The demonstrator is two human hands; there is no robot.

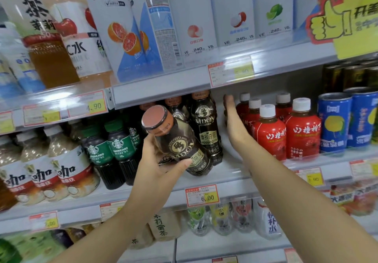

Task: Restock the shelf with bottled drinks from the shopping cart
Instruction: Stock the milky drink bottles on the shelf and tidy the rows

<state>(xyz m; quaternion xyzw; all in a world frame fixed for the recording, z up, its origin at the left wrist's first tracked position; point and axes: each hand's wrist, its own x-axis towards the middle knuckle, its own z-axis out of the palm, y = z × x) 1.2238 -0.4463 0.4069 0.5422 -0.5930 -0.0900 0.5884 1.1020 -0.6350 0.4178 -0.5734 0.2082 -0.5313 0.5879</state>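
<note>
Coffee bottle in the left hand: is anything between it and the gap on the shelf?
Yes, the right hand reaches into that gap, between the standing coffee bottles and the red bottles.

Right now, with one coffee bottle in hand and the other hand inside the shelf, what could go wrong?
1. The left hand holds the coffee bottle tilted; it might slip, or knock the standing coffee bottle right behind it.
2. The right hand reaches with straight fingers into the gap close beside the red bottles; a sideways nudge could topple them.
</note>
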